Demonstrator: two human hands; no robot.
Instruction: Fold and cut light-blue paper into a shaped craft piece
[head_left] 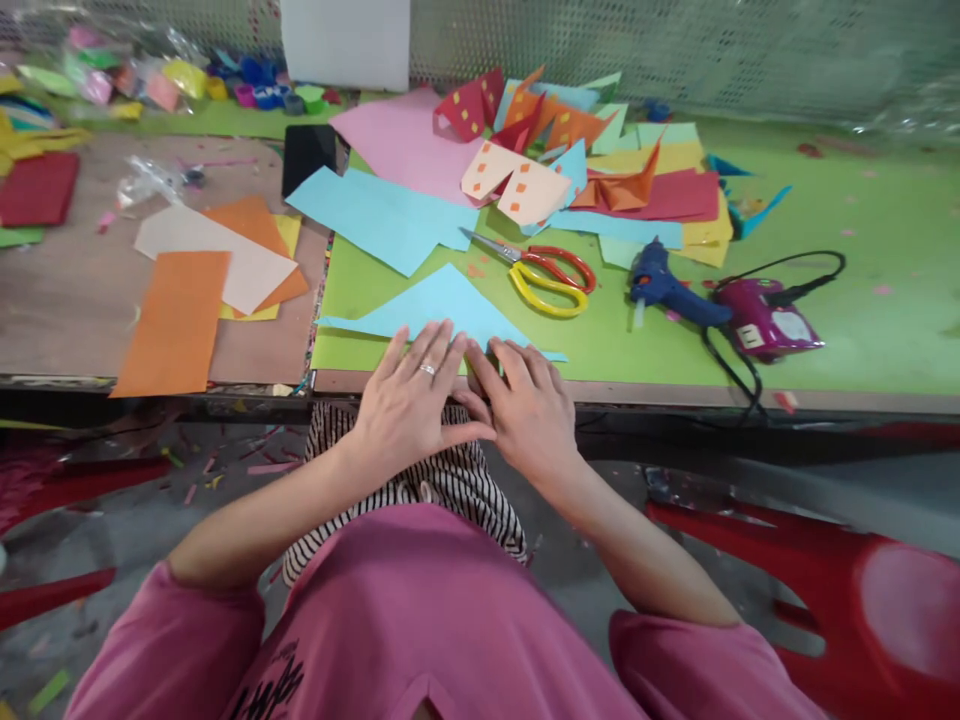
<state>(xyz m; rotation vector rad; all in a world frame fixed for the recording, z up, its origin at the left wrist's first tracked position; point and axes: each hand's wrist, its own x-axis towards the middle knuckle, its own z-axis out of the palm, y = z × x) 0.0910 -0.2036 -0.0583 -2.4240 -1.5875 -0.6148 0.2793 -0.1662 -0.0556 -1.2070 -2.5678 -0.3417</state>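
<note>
A light blue sheet of paper point(442, 300), folded to a peak pointing away from me, lies at the front edge of the green table. My left hand point(409, 390) rests flat on its lower edge, fingers stretched out, a ring on one finger. Beside it my right hand point(529, 405) also presses the near edge with its fingers extended. The thumbs come close together between the hands. Just beyond the paper are scissors point(551, 280) with red and yellow handles, blades apart. A larger light blue sheet point(390, 215) lies behind.
A blue glue gun point(664, 285) and a purple box point(769, 320) with a black cable sit at the right. Folded paper shapes point(517, 185) are piled at the back. Orange paper point(176, 320) lies left, near a black phone-like object point(307, 158). A red chair point(847, 590) stands below right.
</note>
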